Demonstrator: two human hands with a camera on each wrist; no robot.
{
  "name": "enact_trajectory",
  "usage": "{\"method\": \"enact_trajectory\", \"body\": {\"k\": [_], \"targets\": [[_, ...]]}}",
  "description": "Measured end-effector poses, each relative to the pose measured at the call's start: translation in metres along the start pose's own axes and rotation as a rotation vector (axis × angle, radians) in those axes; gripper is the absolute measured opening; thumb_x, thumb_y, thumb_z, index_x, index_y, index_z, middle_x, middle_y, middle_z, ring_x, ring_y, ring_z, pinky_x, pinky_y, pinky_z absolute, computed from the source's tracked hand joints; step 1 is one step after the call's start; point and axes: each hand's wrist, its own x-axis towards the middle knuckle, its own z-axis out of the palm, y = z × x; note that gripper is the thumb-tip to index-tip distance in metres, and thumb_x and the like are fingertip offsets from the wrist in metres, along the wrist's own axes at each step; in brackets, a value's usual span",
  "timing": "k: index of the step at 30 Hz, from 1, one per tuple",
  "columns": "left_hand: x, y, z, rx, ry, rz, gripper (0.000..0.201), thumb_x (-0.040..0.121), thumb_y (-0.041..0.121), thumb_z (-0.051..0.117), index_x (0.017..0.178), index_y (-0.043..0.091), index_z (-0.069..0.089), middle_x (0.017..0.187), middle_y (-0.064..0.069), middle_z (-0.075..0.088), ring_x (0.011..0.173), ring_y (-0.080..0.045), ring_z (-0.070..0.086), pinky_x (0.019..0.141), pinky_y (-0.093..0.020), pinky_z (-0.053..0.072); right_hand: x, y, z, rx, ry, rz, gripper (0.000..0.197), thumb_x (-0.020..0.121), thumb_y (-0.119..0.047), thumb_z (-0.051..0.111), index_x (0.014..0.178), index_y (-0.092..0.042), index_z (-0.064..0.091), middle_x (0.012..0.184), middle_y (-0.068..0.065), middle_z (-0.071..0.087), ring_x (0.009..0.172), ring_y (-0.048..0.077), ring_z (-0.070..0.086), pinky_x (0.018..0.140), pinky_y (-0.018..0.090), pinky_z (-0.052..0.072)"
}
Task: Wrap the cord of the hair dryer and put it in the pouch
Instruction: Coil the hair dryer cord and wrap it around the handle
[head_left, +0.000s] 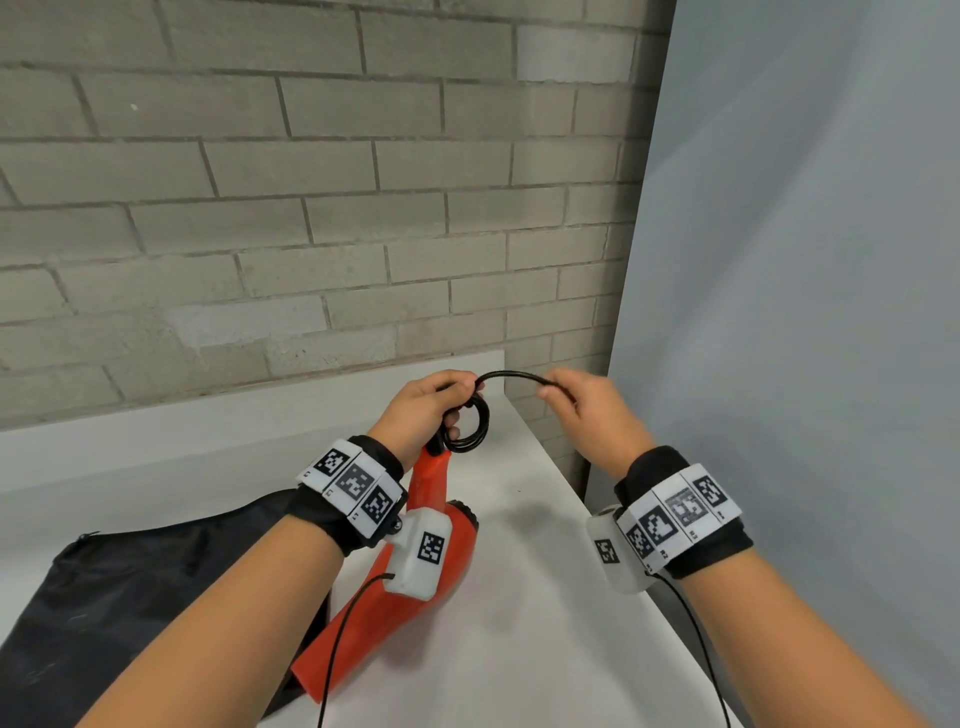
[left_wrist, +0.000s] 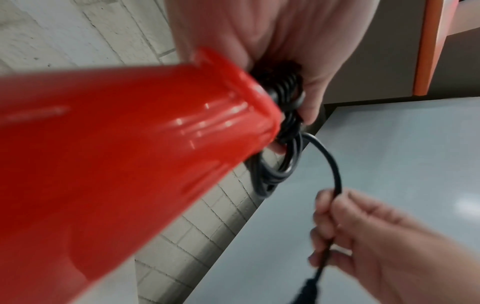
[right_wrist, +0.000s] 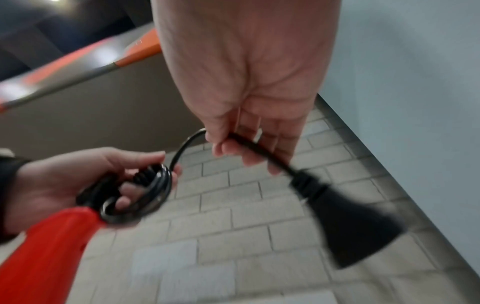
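Left hand (head_left: 423, 410) clamps coiled cord (head_left: 470, 423) at handle end of red hair dryer (head_left: 395, 587), keeping loops from springing. Right hand (head_left: 587, 410) pinches free cord near plug (right_wrist: 348, 224), feeding slack. Black pouch (head_left: 104, 597) lies left on white table (head_left: 545, 597).

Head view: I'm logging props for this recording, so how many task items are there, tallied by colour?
Red: 1, the glossy red plastic hair dryer.
Black: 2, the dryer's thin black rubber cord, partly coiled in the left hand's grip, and the flat black fabric pouch.
Total: 3.
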Motion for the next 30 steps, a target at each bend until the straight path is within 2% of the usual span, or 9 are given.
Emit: {"method": "enact_trajectory", "body": {"k": [4,8,11,14,17,20,23,28,30], "targets": [[0.004,-0.001,-0.001,0.005,0.088,0.016,0.022,0.092,0.011,0.046,0.080,0.016,0.064,0.078,-0.001,0.054,0.051,-0.005,0.041,0.044,-0.015,0.041,-0.010,0.031,0.018,-0.113,-0.209,0.143,0.016,0.088,-0.006,0.051,0.094,-0.014,0.064,0.095,0.005,0.056,0.080,0.014,0.049,0.077,0.027,0.040],[0.005,0.000,-0.001,0.019,0.134,0.025,0.021,0.093,0.016,0.046,0.081,0.018,0.063,0.077,0.002,0.053,0.064,-0.008,0.041,0.045,-0.014,0.041,-0.018,0.035,0.024,0.019,-0.292,0.270,0.020,0.089,0.000,0.045,0.080,-0.017,0.052,0.087,0.007,0.057,0.061,0.012,0.051,0.057,0.023,0.045],[0.004,0.000,-0.003,0.027,0.142,0.032,0.021,0.093,0.017,0.045,0.082,0.018,0.062,0.078,0.003,0.053,0.067,-0.007,0.042,0.048,-0.014,0.041,-0.016,0.018,0.022,0.151,-0.158,0.220,0.021,0.089,-0.002,0.047,0.078,-0.020,0.050,0.082,0.004,0.058,0.068,0.018,0.057,0.064,0.026,0.052],[0.003,0.001,-0.003,0.021,0.152,0.043,0.021,0.094,0.018,0.044,0.082,0.019,0.061,0.079,0.003,0.052,0.069,-0.007,0.042,0.048,-0.014,0.041,-0.015,-0.012,0.019,0.435,0.063,0.103,0.028,0.089,0.000,0.049,0.077,-0.026,0.049,0.078,0.003,0.059,0.060,0.006,0.060,0.060,0.012,0.052],[0.004,0.000,-0.004,0.027,0.136,0.043,0.021,0.094,0.019,0.044,0.083,0.020,0.061,0.081,0.002,0.053,0.074,-0.010,0.044,0.059,-0.021,0.042,-0.015,-0.036,0.028,0.602,0.080,0.031,0.028,0.087,0.002,0.051,0.078,-0.024,0.049,0.079,0.001,0.059,0.065,0.007,0.063,0.065,0.019,0.056],[0.004,-0.002,-0.003,-0.020,0.092,0.036,0.021,0.094,0.019,0.044,0.085,0.017,0.062,0.083,-0.004,0.058,0.086,-0.020,0.051,0.082,-0.034,0.041,-0.012,-0.043,0.046,0.457,0.124,0.003,0.016,0.085,-0.004,0.057,0.081,-0.018,0.052,0.085,0.009,0.060,0.077,0.020,0.063,0.071,0.031,0.057],[0.002,-0.003,0.000,-0.025,0.047,0.038,0.021,0.094,0.019,0.043,0.087,0.016,0.062,0.084,-0.004,0.060,0.078,-0.015,0.055,0.075,-0.026,0.043,-0.010,-0.041,0.060,0.291,0.181,-0.014,0.005,0.084,-0.005,0.058,0.085,-0.005,0.053,0.083,0.006,0.055,0.074,0.018,0.056,0.067,0.026,0.051],[-0.001,-0.005,0.004,0.002,-0.022,0.056,0.022,0.094,0.020,0.042,0.088,0.018,0.062,0.084,0.001,0.062,0.074,-0.002,0.059,0.070,-0.019,0.042,-0.003,-0.035,0.075,0.141,0.296,-0.020,0.022,0.078,-0.003,0.058,0.079,-0.016,0.040,0.083,-0.001,0.041,0.075,0.015,0.044,0.067,0.023,0.040],[0.000,-0.007,0.005,0.011,-0.053,0.078,0.019,0.093,0.017,0.044,0.089,0.017,0.062,0.089,-0.001,0.062,0.082,-0.005,0.059,0.079,-0.021,0.044,0.004,-0.030,0.077,0.254,0.236,0.021,0.027,0.077,0.006,0.051,0.087,-0.015,0.037,0.082,-0.003,0.042,0.071,0.009,0.044,0.065,0.021,0.039]]}}
